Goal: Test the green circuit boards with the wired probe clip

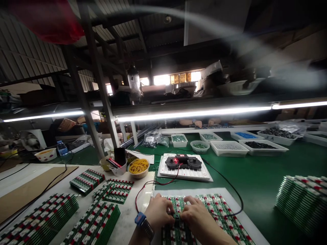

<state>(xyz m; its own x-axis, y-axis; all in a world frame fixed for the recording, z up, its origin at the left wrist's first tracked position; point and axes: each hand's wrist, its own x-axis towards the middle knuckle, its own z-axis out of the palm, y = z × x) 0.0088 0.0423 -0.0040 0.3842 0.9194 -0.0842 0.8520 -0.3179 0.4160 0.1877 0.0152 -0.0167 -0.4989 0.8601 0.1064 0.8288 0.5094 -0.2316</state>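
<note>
at the near edge of the green-topped table (258, 177), a spread of green circuit boards (217, 207) studded with red and white parts lies on a white sheet (224, 192), directly under both hands; the left hand (157, 211), with a watch (146, 228) on a blue strap at its wrist, and the right hand (201, 212) are half closed and curled downward, their fingers bunched toward each other around a small dark part (176, 215); whether either has hold of it cannot be told, since the fingers hide the contact; a red-and-black wire (145, 185) loops from a white test fixture (184, 173) down past the left hand, and a black cable (230, 190) curves close to the right hand; either lead could snag on a wrist or the watch and tug the fixture out of place; pressing unevenly could shift the boards or bend a small part; the tall stacks of boards to the left (94, 221) and right (302, 200) could also slide if knocked, while a bowl of yellow rubber bands (138, 168) sits further up the table, beyond the hands.
</note>
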